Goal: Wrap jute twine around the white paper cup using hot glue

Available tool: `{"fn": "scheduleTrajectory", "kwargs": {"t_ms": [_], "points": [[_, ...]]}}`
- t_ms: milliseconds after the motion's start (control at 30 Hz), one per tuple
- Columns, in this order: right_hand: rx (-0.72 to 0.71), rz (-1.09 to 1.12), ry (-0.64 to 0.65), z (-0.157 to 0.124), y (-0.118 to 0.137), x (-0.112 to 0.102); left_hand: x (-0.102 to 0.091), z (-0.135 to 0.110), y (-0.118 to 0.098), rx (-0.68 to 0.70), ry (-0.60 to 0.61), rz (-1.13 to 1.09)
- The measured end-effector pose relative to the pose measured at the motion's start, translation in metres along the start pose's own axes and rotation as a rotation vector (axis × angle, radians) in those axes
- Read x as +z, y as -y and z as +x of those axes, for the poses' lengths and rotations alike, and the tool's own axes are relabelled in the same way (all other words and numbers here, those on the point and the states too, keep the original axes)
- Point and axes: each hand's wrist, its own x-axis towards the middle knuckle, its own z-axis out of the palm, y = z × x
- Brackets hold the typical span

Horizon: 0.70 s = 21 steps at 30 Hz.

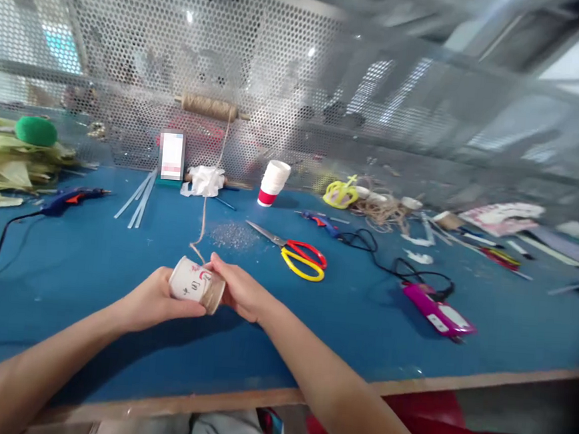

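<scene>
A white printed paper cup (187, 281) lies tilted on its side in the air between my hands, just above the blue table. Brown twine is wound round the end of the cup nearest my right hand. My left hand (155, 300) grips the cup, its thumb along the lower side. My right hand (238, 288) is closed at the wound end, thumb and fingers against the cup and the twine (202, 227). From there the twine runs up past some crumpled white paper (206, 181) to a twine spool (209, 108) on the mesh panel.
Scissors (302, 258) with red and yellow handles lie beyond my right hand. Stacked paper cups (275, 179) stand at the back. Glue guns (73, 200) with cords, a purple power strip (437, 312) and tangled twine (383, 211) lie about. A perforated panel (147, 52) bounds the table.
</scene>
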Motion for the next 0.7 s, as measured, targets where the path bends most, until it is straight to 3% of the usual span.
{"fn": "scheduleTrajectory", "kwargs": {"t_ms": [100,200,233,300,400,467,600,700], "points": [[-0.209,-0.397,-0.078,-0.002,0.013,-0.016,-0.005,0.003,0.003,-0.02,-0.08,-0.014],[-0.383,-1.024,-0.45,-0.006,0.043,-0.056,-0.01,0.009,0.01,-0.062,-0.183,0.023],[-0.323,-1.24,-0.6,-0.008,0.054,-0.074,-0.011,0.011,0.013,-0.069,-0.211,0.037],[-0.217,-1.331,-0.722,-0.014,0.07,-0.111,-0.013,0.015,0.018,-0.059,-0.255,0.044],[-0.034,-1.406,-0.687,-0.022,0.07,-0.153,-0.016,0.017,0.022,-0.061,-0.274,0.034],[0.019,-1.451,-0.679,-0.023,0.058,-0.164,-0.017,0.017,0.021,-0.074,-0.272,0.021],[-0.018,-1.534,-0.691,-0.008,0.039,-0.159,-0.015,0.015,0.013,-0.088,-0.251,-0.044],[-0.058,-1.559,-0.682,0.013,0.039,-0.152,-0.014,0.014,0.008,-0.105,-0.207,-0.094]]}}
